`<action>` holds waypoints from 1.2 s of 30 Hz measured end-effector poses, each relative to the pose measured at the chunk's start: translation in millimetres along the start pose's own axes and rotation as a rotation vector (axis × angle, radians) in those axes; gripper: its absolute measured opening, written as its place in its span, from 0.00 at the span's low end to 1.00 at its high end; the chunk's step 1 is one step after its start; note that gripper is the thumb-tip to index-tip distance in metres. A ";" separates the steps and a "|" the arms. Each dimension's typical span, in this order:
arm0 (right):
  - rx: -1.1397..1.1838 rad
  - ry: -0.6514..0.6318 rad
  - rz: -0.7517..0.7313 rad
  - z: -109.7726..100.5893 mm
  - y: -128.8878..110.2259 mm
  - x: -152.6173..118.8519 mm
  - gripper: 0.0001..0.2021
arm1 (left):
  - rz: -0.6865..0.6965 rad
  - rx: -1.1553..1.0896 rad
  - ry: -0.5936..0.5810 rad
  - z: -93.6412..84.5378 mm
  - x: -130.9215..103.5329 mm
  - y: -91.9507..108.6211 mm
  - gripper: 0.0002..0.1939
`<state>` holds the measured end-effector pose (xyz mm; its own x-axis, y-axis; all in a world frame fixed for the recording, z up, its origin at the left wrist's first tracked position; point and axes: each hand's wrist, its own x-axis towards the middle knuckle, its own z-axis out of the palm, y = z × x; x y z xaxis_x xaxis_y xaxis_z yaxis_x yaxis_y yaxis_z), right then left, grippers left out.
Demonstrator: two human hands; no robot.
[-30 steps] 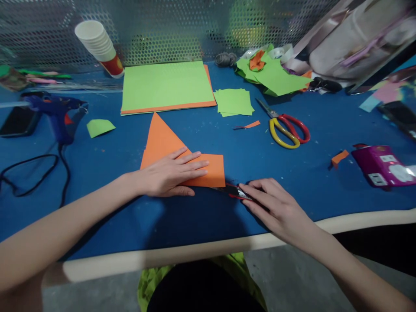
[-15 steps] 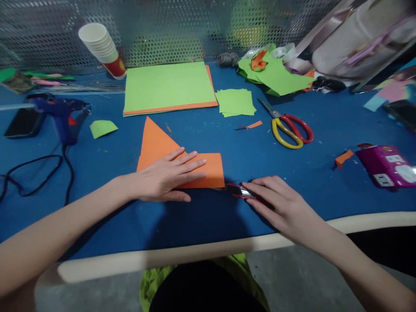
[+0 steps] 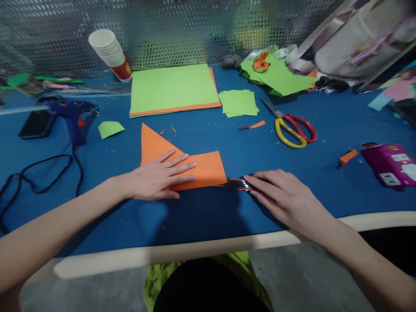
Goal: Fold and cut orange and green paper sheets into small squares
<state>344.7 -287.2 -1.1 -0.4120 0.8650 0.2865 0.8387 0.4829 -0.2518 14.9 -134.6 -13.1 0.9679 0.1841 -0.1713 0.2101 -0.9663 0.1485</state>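
Folded orange paper (image 3: 208, 167) lies on the blue table, with a pointed flap rising at its left. My left hand (image 3: 157, 175) rests flat on it, fingers spread, pressing from above. In my right hand (image 3: 281, 193) is a dark and red utility knife (image 3: 238, 183), held low over the table. Its blade points left and lies along the paper's lower edge near the right corner; part of the blade seems hidden by the paper.
Behind are green and orange sheets (image 3: 173, 89), small green squares (image 3: 238, 103) and stacked cups (image 3: 110, 54). Scissors (image 3: 292, 128) and a purple box (image 3: 390, 164) lie right. A glue gun (image 3: 73, 121) with its cord, and a phone (image 3: 37, 123), are at left.
The orange paper has turned slightly, its right end tilting up. My left hand has shifted a little left on it. The knife stays at the lower edge in my right hand.
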 end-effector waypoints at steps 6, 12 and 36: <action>0.036 0.030 -0.012 7.1 0.8 -1.5 0.13 | -0.029 0.002 0.007 2.1 -0.6 7.7 0.30; 0.086 0.013 -0.008 11.6 7.4 0.3 0.13 | -0.032 0.010 -0.037 1.9 -0.1 4.7 0.28; 0.144 -0.015 -0.035 11.3 6.2 7.3 0.14 | -0.051 -0.021 0.009 -0.4 0.5 9.1 0.28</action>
<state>342.9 -276.4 -11.1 -0.4463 0.8488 0.2834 0.7644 0.5263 -0.3726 17.3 -143.1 -11.4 0.9571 0.2342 -0.1708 0.2615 -0.9519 0.1598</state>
